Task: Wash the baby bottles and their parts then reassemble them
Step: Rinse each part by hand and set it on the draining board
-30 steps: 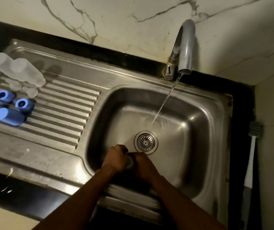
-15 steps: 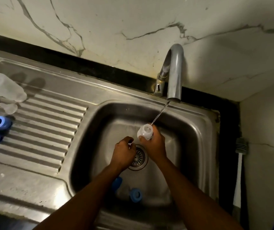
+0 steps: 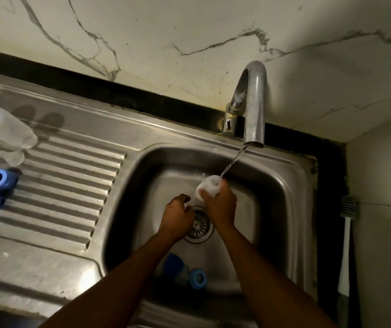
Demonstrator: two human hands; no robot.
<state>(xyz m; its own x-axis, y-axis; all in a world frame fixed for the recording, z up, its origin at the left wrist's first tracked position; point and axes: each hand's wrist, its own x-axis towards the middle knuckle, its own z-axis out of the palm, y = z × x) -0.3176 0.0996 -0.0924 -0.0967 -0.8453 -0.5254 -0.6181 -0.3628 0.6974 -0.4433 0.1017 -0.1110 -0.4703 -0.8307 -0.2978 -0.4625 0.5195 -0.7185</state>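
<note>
Bottle over sink middle, under tap water, right grip curled round it. Left grip just left, loosely curled, looks empty. Tip mouth to water, turn slowly, hold tight: wet, slippery.

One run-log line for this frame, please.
phase: rinse | right hand: grips clear bottle part under tap stream | left hand: curled above drain, contents unclear | basin: blue ring

Bare left hand, bare right hand, forearms bare to the frame's edge
</note>
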